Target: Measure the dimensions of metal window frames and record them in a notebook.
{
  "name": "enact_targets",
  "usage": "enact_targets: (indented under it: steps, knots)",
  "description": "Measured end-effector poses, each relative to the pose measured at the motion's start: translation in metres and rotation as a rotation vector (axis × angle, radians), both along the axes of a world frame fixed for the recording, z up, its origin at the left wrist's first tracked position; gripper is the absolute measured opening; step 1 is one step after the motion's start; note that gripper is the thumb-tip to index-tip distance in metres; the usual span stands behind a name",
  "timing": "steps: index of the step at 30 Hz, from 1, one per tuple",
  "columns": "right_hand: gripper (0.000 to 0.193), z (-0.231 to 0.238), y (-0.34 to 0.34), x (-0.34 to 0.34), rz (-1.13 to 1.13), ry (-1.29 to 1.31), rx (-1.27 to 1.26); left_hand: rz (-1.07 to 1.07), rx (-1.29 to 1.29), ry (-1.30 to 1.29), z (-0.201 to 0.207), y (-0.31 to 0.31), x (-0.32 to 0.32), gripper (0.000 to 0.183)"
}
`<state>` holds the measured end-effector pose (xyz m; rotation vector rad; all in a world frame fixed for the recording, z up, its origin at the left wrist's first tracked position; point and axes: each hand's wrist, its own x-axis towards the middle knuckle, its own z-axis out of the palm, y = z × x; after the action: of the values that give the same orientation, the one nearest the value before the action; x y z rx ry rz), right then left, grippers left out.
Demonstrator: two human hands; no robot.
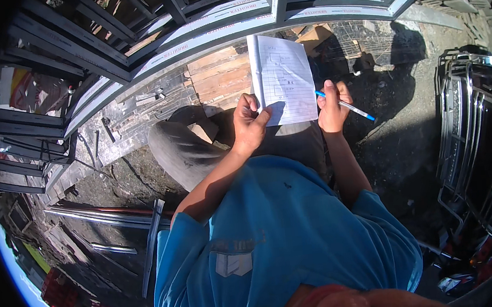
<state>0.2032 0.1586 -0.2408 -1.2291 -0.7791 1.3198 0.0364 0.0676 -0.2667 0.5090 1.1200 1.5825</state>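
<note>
The left hand [249, 123] pinches the lower left corner of a sheet of paper [286, 81], thumb on top and fingers curled behind it, while the right hand [332, 109] steadies the sheet's lower right edge and at the same time grips a blue pen [345, 106] that pokes out sideways to the right. Both hands are closed in a grasp; neither is slack.

Nothing solid carries the paper: it hangs in the air in front of the person's blue shirt [277, 233], above the raised knee [183, 147] and the dark, gritty ground [393, 139], with the long metal frame rails [199, 36] just beyond its top edge. That is the main risk as I judge it. Held only at the two lower corners, the sheet could fold, slip or be caught by a gust, and it would land in dirt. Writing on it unsupported would likely tear or crease it, and the pen tip, pointing away, could drop if the right hand shifts its hold.

The paper is white, upright and nearly flat, its left edge curled or folded back slightly. It bears a faint line drawing with ruled rows beneath, probably a sketch, though too small to make out. Strong sun lights it, with the hands' shadow along the bottom.
</note>
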Motion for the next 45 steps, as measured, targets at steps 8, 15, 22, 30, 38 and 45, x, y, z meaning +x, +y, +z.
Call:
enact_targets:
  steps: [8, 15, 22, 30, 38, 45]
  knots:
    - [0.025, -0.177, 0.121, 0.107, -0.031, -0.813, 0.373, 0.268, -0.076, -0.112, 0.002, -0.016, -0.107, 0.031]
    - [0.04, -0.156, 0.09, 0.047, 0.5, -0.995, 0.517, 0.404, -0.581, 0.21, -0.181, -0.083, -0.121, 0.032]
    - [0.066, -0.23, 0.124, 0.124, 0.727, -1.531, 0.65, 0.331, -0.803, 0.874, -0.12, -0.049, -0.146, 0.047]
    - [0.054, 0.01, 0.117, -0.021, 0.93, 0.077, -0.119, -0.417, -0.382, 0.53, 0.086, 0.042, -0.106, 0.047]
    - [0.065, 0.101, 0.109, -0.173, 1.71, -0.245, -0.056, -0.378, -0.314, 0.211, 0.099, 0.058, -0.166, 0.053]
    - [0.046, 0.085, 0.055, -0.273, 1.948, -0.219, -0.491, -0.584, -0.162, 0.295, 0.065, -0.011, -0.289, 0.034]
